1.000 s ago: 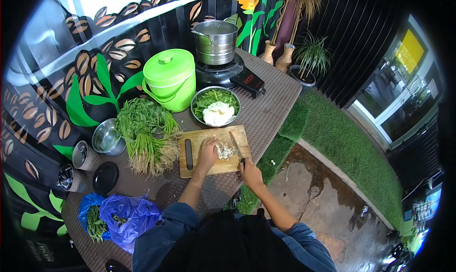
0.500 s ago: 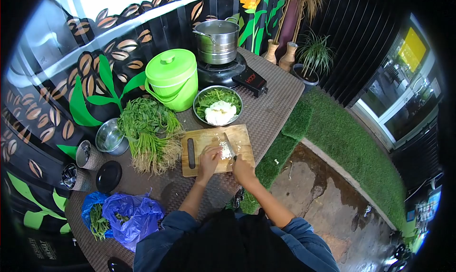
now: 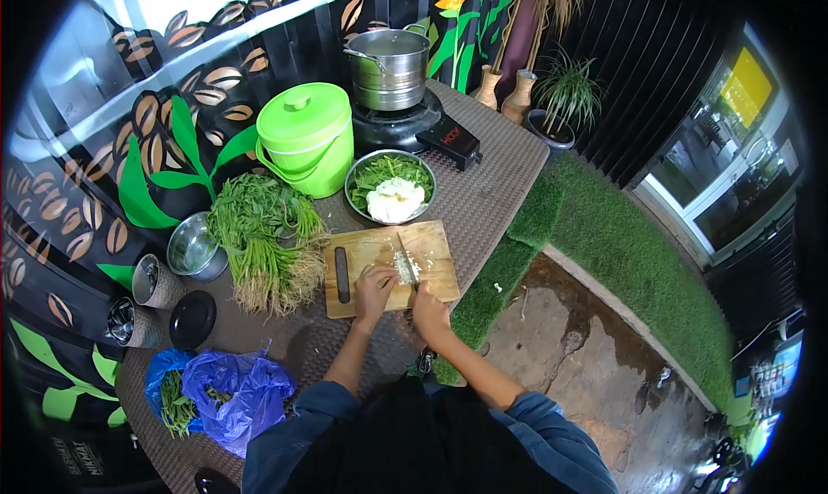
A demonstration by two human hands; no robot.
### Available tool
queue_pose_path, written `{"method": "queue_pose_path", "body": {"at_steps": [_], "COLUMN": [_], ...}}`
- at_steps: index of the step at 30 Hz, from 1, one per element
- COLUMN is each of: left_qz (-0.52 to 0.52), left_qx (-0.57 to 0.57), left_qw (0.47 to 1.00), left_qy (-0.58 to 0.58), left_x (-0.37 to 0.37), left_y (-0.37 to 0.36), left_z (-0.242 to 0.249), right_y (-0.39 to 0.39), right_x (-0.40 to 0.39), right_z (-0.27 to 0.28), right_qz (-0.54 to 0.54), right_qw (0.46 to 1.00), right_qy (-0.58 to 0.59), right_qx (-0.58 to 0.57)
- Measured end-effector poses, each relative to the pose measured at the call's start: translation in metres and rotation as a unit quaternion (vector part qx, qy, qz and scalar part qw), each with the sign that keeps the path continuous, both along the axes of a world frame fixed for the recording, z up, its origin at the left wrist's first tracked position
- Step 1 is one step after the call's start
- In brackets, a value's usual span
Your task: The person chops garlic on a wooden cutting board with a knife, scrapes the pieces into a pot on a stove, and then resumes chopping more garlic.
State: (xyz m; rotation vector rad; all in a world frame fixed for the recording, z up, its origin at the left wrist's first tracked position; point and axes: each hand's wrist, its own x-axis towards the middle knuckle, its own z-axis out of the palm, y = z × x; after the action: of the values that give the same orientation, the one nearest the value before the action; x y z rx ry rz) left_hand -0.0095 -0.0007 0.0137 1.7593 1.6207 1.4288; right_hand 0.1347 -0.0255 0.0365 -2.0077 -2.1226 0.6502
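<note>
A wooden cutting board [image 3: 358, 248] lies on the woven brown table [image 3: 483, 170]. My right hand [image 3: 429, 313] is wrapped round the handle of a knife [image 3: 405, 254], its blade pointing away over the board. Finely chopped white pieces [image 3: 420, 261] lie on both sides of the blade. My left hand [image 3: 375, 293] rests on the board just left of the knife, fingers bent together; whatever is under the fingertips is too small to make out. Beyond the board stands a metal bowl [image 3: 352, 202] with green leaves [image 3: 392, 168] and a white mass [image 3: 397, 201].
A leafy bunch with roots [image 3: 267, 244] lies left of the board. Behind are a green lidded bucket [image 3: 306, 140] and a steel pot [image 3: 390, 71] on a black stove [image 3: 379, 132]. Purple plastic bags [image 3: 246, 399], a black lid [image 3: 192, 320] and a small metal bowl [image 3: 197, 248] sit at the left.
My right hand and the knife have shifted slightly left, closer to my left hand. The whole view has moved a little.
</note>
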Motion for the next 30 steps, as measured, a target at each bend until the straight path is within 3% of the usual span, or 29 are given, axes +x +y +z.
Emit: {"method": "queue_pose_path", "body": {"at_steps": [2, 6, 11, 18, 23, 28, 30], "left_qz": [0.002, 0.010, 0.010, 0.005, 0.006, -0.004, -0.005], "left_qx": [-0.004, -0.002, 0.005, 0.021, 0.024, 0.032, 0.024], "left_qw": [1.000, 1.000, 1.000, 1.000, 0.999, 0.999, 0.999], "left_qy": [-0.002, -0.001, 0.027, 0.018, 0.036, 0.041, 0.020], "left_x": [0.001, 0.003, 0.004, 0.004, 0.005, 0.005, 0.005], "left_y": [0.003, 0.001, -0.001, -0.001, 0.000, -0.001, -0.001], "left_z": [-0.002, -0.001, 0.000, 0.000, -0.001, 0.000, 0.000], "right_y": [0.016, 0.011, -0.003, 0.011, -0.002, 0.006, 0.007], "right_x": [0.004, 0.009, -0.001, 0.014, -0.003, 0.006, 0.014], "right_z": [-0.001, 0.021, -0.007, 0.038, 0.002, 0.011, 0.021], "right_qz": [0.020, 0.035, -0.015, 0.056, 0.008, 0.012, 0.063], "right_qw": [0.998, 0.999, 0.999, 0.997, 1.000, 0.999, 0.997], "right_qy": [0.048, 0.032, 0.028, 0.042, 0.027, 0.049, 0.031], "right_qx": [0.018, -0.002, 0.034, 0.014, 0.008, 0.009, 0.043]}}
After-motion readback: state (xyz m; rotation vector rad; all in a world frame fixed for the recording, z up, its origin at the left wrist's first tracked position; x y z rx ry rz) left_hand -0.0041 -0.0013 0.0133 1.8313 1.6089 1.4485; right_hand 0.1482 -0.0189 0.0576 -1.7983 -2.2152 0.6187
